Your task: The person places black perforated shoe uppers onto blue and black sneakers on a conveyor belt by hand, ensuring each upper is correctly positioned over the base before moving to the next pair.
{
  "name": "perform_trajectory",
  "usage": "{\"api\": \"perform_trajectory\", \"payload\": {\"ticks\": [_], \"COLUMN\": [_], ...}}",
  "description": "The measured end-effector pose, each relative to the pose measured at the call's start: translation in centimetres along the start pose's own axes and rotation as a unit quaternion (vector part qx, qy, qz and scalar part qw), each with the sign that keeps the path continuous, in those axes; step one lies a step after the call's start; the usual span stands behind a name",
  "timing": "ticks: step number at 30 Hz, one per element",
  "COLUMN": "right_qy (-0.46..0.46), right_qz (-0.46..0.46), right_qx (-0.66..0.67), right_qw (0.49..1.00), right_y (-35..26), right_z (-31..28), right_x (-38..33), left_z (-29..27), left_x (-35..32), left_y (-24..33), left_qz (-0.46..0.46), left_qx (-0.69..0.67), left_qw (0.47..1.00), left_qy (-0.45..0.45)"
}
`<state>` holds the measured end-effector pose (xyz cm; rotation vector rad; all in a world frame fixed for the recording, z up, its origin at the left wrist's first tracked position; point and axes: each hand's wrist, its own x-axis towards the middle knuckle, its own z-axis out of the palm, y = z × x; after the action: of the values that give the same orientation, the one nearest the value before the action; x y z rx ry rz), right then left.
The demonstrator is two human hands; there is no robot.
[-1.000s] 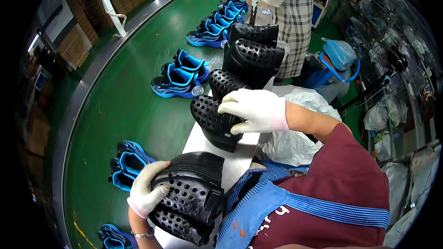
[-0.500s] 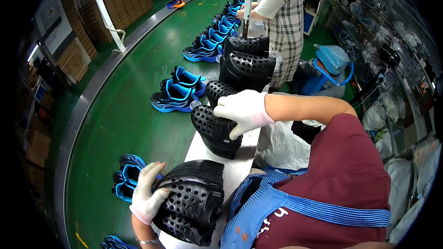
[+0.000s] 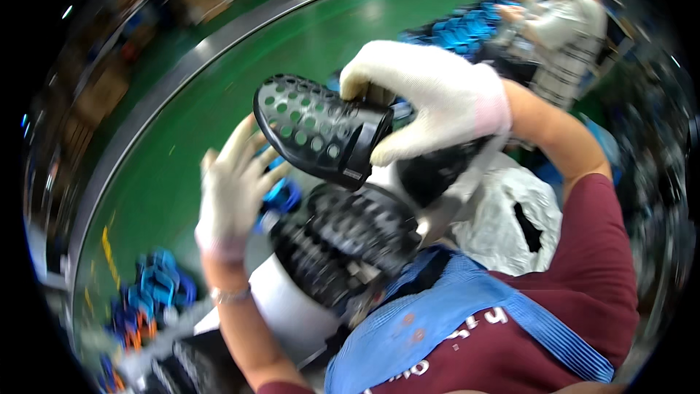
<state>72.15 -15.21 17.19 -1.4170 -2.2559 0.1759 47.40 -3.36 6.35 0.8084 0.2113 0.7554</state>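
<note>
A black plastic shoe-toe insert (image 3: 310, 128), dotted with round holes, is raised above the bench. My right hand (image 3: 441, 95), in a white knit glove, grips its open end between thumb and fingers. My left hand (image 3: 235, 190), gloved alike, has its fingers spread beside the toe end; whether its fingertips touch the insert I cannot tell. Below lie more black inserts (image 3: 364, 219), smeared by motion, on the narrow white bench (image 3: 284, 310) in front of my blue apron. Another black piece (image 3: 434, 171) sits under my right wrist.
Blue-and-black shoes (image 3: 157, 281) stand at the lower left on the green surface (image 3: 211, 124), with a row of similar shoes (image 3: 467, 25) at the far right. A curved metal rail (image 3: 138, 124) borders it. A co-worker (image 3: 569, 36) stands beyond. A white plastic bag (image 3: 503, 211) hangs right of the bench.
My right hand has lifted a black insert off the bench. My left hand has come away from the inserts near me and moved up beside the lifted one. The view has swung round.
</note>
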Motion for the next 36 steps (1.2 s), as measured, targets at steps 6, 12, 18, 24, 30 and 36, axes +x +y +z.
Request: {"api": "perform_trajectory", "payload": {"ticks": [6, 12, 18, 24, 30, 36], "right_qy": [-0.118, -0.224, -0.227, -0.247, -0.341, -0.460], "right_qz": [-0.041, -0.016, -0.010, -0.002, 0.032, 0.065], "right_qx": [0.122, 0.044, 0.024, -0.061, -0.017, -0.076], "right_qw": [0.985, 0.974, 0.974, 0.967, 0.940, 0.882], "right_y": [-4.2, -4.6, -3.4, 1.8, 2.8, 4.1], "right_z": [9.2, 15.9, 17.7, 17.8, 18.1, 20.2], "right_x": [10.0, 13.7, 14.9, 15.0, 16.9, 20.7], "left_z": [-3.6, -6.9, -9.5, -16.1, -16.0, -14.5], "left_x": [-5.0, -6.7, -5.3, -8.7, -6.3, -3.9], "left_y": [2.3, 0.9, 0.2, -3.4, -6.4, -9.8], "left_qz": [0.111, 0.211, 0.193, 0.060, -0.032, 0.050], "left_qx": [-0.117, -0.039, 0.049, 0.655, 0.746, 0.698], "left_qw": [0.981, 0.930, 0.905, 0.696, 0.623, 0.676], "left_qy": [0.111, 0.300, 0.376, 0.287, 0.231, 0.230]}}
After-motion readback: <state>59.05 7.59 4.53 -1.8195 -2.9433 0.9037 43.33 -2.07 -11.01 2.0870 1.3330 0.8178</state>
